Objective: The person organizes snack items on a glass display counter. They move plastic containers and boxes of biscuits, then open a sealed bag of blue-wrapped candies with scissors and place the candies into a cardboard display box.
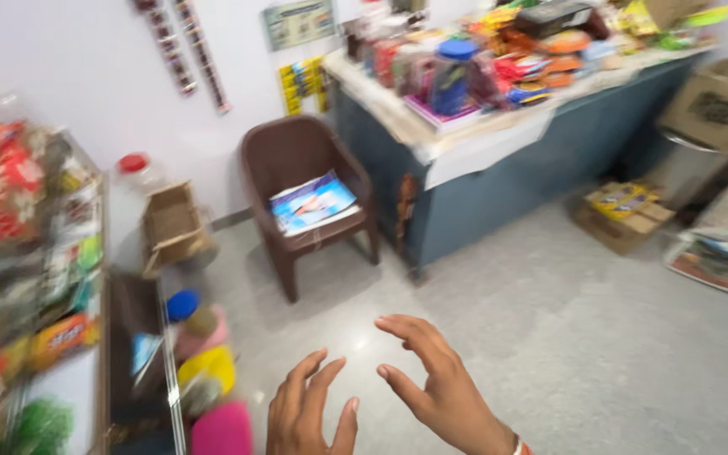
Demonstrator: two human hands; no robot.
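Head view, left hand [309,413] and right hand [440,383] empty, grip released, fingers pointing up-left.

— What stands by the wall?
— A brown plastic chair [305,181] with a blue-and-white packet [313,202] on its seat, just beside a blue table [499,177] heaped with colourful packets.
— And elsewhere?
— Cardboard boxes [625,215] on the grey floor [549,337]; a glass display shelf [141,337] at left.
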